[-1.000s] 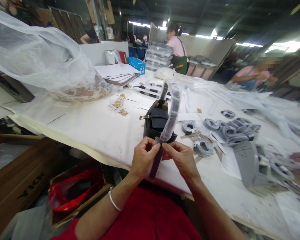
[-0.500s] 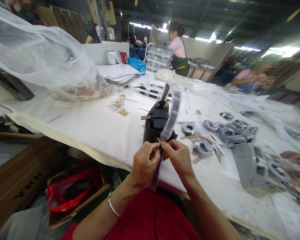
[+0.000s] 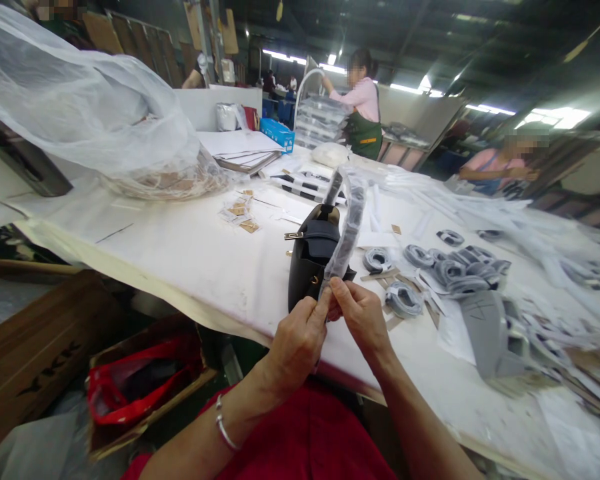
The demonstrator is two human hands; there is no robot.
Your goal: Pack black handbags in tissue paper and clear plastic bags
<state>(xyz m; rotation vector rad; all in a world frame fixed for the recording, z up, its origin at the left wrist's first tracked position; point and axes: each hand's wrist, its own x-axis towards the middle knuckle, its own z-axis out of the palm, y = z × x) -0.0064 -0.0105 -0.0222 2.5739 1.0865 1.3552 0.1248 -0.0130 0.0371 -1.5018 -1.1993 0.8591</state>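
A black handbag (image 3: 316, 250) stands at the table's near edge, with a gold-coloured clasp (image 3: 294, 235) on its left side. Its handle (image 3: 351, 223) arches up, wrapped in clear plastic. At the near base of that handle, my left hand (image 3: 300, 333) is closed with thumb and fingers pressed together on the wrapped strap end. My right hand (image 3: 361, 313) pinches the handle's wrapping just beside it, the two hands touching or nearly so. The exact spot between the fingertips is partly hidden.
Coiled wrapped straps (image 3: 460, 267) lie to the right on the white table (image 3: 180, 253). Small brown tags (image 3: 240, 210) and a plastic-covered bundle (image 3: 165, 177) are at left. Cardboard boxes (image 3: 35, 353) stand below the edge. People work across the table.
My left hand has shifted up and right to meet the right fingers at the handle's base. The dark strip hanging below the hands is now mostly hidden. A hand at far right has gone.
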